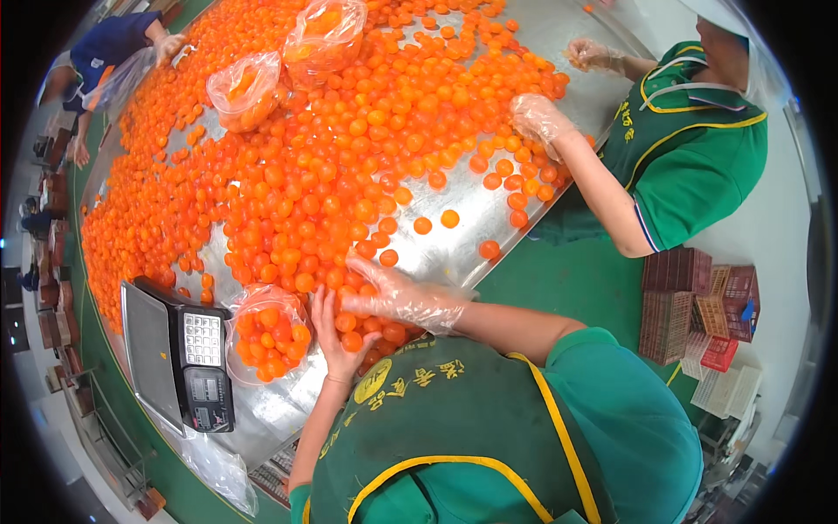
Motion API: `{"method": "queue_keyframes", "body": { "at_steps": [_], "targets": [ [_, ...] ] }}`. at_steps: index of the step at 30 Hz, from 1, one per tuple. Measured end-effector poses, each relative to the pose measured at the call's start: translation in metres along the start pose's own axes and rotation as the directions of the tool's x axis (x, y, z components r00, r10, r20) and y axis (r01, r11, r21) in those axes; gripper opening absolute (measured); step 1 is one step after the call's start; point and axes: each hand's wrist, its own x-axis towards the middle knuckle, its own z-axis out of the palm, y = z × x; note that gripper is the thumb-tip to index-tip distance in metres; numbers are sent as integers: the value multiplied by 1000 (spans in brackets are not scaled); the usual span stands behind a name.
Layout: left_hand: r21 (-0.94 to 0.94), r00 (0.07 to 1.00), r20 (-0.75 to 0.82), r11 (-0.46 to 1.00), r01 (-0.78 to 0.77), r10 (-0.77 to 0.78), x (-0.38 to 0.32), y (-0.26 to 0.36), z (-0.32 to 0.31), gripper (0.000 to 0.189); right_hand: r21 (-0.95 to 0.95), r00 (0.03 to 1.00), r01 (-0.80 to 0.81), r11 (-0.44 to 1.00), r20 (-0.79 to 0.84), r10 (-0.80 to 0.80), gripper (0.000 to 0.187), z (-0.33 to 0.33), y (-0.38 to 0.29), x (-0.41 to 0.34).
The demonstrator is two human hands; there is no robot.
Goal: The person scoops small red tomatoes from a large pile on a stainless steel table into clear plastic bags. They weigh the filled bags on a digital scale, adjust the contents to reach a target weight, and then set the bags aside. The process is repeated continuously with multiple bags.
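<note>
A large mass of orange egg yolks (314,196), apparently salted, covers the metal table (425,252) before me. My left hand (337,347), bare with fingers apart, rests against yolks near the table's front edge. Some yolks lie between its thumb and fingers, and no firm grip shows. My right hand (402,298), in a clear plastic glove and slightly blurred, reaches over the same yolks with its fingers spread. Just left of my left hand, an open clear plastic bag (232,350) stands filled with yolks. Beside that bag is a digital scale (206,383) with a bare pan (150,347).
Two more bags of yolks, a nearer one (245,108) and a farther one (324,59), stand amid the pile. A co-worker's gloved hand (540,124) touches yolks at right; another person (111,52) works far left. Stacked crates (677,272) stand on the floor.
</note>
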Motion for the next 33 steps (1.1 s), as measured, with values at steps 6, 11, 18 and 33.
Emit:
{"method": "queue_keyframes", "body": {
  "at_steps": [6, 11, 18, 33],
  "targets": [
    [33, 979, -194, 997, 64, -56, 33, 18, 7, 78, 799, 950, -226, 558, 53, 308, 57, 27, -7, 26],
    [264, 997, -76, 965, 8, 12, 68, 35, -7, 75, 955, 978, -187, 231, 160, 131, 56, 35, 25, 56],
    [238, 971, -128, 957, -166, 200, 76, 62, -61, 62, 644, 898, 341, 685, -8, -440, 71, 26, -6, 33],
    [-351, 539, -82, 531, 771, -838, -58, 20, -74, 46, 890, 887, -453, -58, 456, 70, 69, 25, -22, 45]
  ]
}}
